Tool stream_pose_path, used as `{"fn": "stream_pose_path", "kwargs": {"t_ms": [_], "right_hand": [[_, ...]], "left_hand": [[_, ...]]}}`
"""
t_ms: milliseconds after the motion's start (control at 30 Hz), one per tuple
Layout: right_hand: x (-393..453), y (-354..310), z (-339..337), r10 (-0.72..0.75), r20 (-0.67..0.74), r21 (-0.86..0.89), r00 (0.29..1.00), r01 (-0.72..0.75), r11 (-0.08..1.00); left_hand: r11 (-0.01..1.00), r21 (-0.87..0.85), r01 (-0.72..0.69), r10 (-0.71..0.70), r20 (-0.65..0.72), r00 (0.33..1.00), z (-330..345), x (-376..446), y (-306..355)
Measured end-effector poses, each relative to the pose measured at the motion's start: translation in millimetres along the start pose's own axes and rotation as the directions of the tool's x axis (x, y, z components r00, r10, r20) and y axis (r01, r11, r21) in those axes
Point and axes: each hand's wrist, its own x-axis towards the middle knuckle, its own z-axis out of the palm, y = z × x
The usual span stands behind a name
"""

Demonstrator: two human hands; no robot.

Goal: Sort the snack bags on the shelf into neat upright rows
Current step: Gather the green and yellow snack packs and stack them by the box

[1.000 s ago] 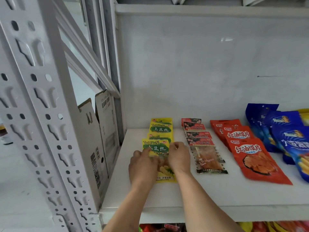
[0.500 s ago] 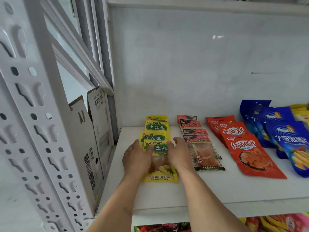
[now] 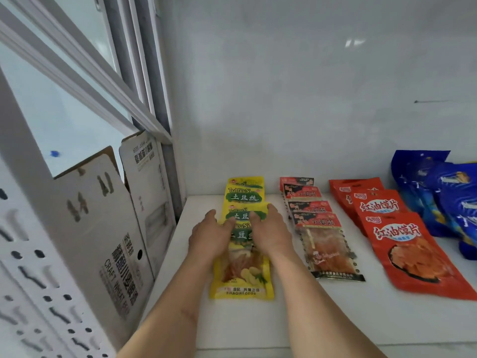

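a: where does the yellow row point(image 3: 242, 236) sit?
b: on the shelf point(image 3: 322, 319), just left of the clear-window red packets point(image 3: 324, 236); overlapped, lying flat.
a: hand state?
b: left hand point(image 3: 209, 236) and right hand point(image 3: 271, 232) rest flat on the row's side edges, fingers fairly straight, gripping nothing that can be seen.
a: procedure?
b: likely squaring the stack. press both edges inward evenly, keeping the row parallel to the red packets. uneven pressure may skew the slippery bags.
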Motion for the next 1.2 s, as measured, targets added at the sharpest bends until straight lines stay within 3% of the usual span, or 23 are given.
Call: {"fn": "stream_pose_path", "kwargs": {"t_ms": [367, 500, 633, 867, 1200], "right_hand": [[43.4, 0.9, 0.5, -0.044, 0.159, 0.018, 0.986, 0.042, 0.999], [59.3, -11.4, -1.5, 0.022, 0.082, -0.008, 0.996, -0.021, 1.000], [85.7, -33.0, -1.5, -0.051, 0.107, -0.187, 0.993, 0.070, 0.980], [120.2, -33.5, 11.5, -0.020, 0.332, -0.375, 0.943, 0.151, 0.915], [109.0, -42.2, 19.8, -0.094, 0.404, -0.334, 0.910, 0.242, 0.911]], "left_hand": [[0.999, 0.036, -0.007, 0.005, 0.060, 0.998, 11.4, 32.5, 16.0], [1.000, 0.000, 0.022, -0.022, 0.057, 0.998, 2.1, 22.0, 19.7], [0.978, 0.194, -0.076, 0.073, 0.026, 0.997, -4.0, -16.7, 21.2], [0.884, 0.438, -0.165, 0.117, 0.135, 0.984, 13.4, -62.8, 12.3], [0.871, 0.439, -0.223, 0.178, 0.142, 0.974, 17.4, -57.3, 3.5]]}}
